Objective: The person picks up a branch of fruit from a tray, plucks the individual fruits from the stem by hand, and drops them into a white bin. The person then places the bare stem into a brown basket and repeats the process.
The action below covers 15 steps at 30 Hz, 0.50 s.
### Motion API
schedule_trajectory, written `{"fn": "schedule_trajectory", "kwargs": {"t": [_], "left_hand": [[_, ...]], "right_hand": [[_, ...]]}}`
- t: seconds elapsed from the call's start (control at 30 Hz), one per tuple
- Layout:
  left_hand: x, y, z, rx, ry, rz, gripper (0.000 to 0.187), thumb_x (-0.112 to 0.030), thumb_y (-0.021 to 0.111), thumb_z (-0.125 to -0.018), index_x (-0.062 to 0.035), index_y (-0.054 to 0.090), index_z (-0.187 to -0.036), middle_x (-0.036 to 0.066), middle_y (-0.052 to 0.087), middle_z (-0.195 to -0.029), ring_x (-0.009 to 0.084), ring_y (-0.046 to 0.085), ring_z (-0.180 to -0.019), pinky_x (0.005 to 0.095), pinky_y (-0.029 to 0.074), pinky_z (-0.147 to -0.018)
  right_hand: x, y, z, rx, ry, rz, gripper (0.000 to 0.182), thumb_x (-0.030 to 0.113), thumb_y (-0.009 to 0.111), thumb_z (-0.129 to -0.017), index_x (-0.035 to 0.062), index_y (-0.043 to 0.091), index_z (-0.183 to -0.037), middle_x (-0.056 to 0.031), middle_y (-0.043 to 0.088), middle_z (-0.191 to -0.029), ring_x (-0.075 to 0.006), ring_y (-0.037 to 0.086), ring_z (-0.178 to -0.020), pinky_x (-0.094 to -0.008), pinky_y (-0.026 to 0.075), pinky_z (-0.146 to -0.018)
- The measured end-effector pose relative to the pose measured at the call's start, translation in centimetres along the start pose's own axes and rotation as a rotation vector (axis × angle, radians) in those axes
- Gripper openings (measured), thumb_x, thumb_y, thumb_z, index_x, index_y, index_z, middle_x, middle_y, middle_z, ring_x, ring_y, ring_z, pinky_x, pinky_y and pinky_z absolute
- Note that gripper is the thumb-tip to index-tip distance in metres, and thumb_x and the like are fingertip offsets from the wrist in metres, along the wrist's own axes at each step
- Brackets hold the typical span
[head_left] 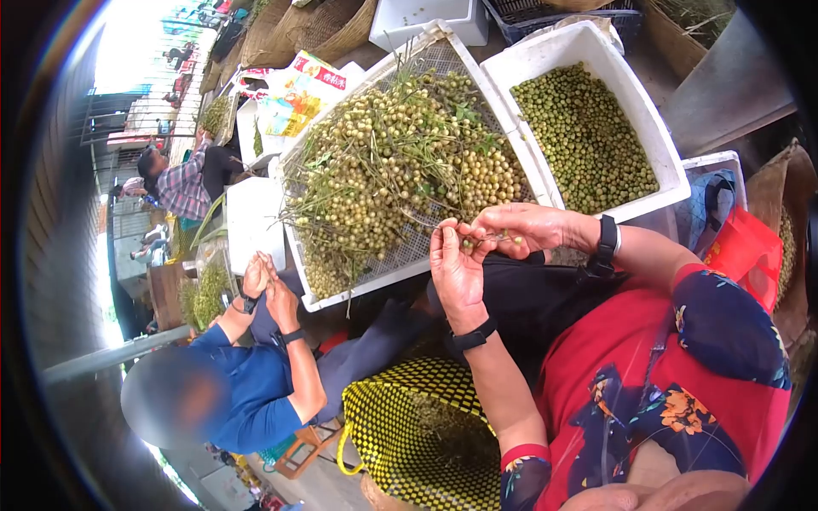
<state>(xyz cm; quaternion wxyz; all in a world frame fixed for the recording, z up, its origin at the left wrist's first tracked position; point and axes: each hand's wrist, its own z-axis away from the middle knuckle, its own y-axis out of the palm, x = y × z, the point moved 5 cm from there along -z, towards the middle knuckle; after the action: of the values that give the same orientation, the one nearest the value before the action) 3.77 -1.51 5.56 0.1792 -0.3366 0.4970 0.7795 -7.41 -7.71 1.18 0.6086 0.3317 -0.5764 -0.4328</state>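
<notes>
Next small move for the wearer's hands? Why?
Probably let the right hand pluck a fruit while the left hand steadies the thin stem with small green fruit: both hands seem to pinch it, fruit appears attached, and the white rectangular foam box alongside holds loose round green fruit.

Co-worker's head (176,397) blurred, sprig (505,234) (partly) hidden
</notes>
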Motion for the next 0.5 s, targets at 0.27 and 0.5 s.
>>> {"fn": "schedule_trajectory", "kwargs": {"t": [0.27, 0.5], "left_hand": [[-0.3, -1.3, 1.1, -0.232, 0.117, -0.126, 0.016, -0.020, 0.055, -0.098, -0.0074, 0.057, -0.108, 0.004, 0.059, -0.087, 0.0171, 0.062, -0.076, 0.0301, 0.058, -0.066], [1.1, -0.3, 1.9, -0.038, -0.152, -0.240, 0.038, -0.010, 0.058, -0.095, -0.0060, 0.047, -0.132, 0.003, 0.062, -0.106, 0.0117, 0.060, -0.077, 0.0247, 0.051, -0.065]], "right_hand": [[-0.5, 2.2, 0.4, -0.237, -0.028, -0.154, 0.015, 0.022, 0.060, -0.096, 0.0082, 0.060, -0.103, 0.0008, 0.060, -0.085, -0.0059, 0.057, -0.068, -0.0203, 0.050, -0.058], [4.1, 4.3, 0.4, -0.103, -0.543, 1.048, 0.018, 0.018, 0.064, -0.091, 0.0022, 0.066, -0.100, -0.0052, 0.065, -0.083, -0.0151, 0.058, -0.069, -0.0306, 0.048, -0.062]]}}
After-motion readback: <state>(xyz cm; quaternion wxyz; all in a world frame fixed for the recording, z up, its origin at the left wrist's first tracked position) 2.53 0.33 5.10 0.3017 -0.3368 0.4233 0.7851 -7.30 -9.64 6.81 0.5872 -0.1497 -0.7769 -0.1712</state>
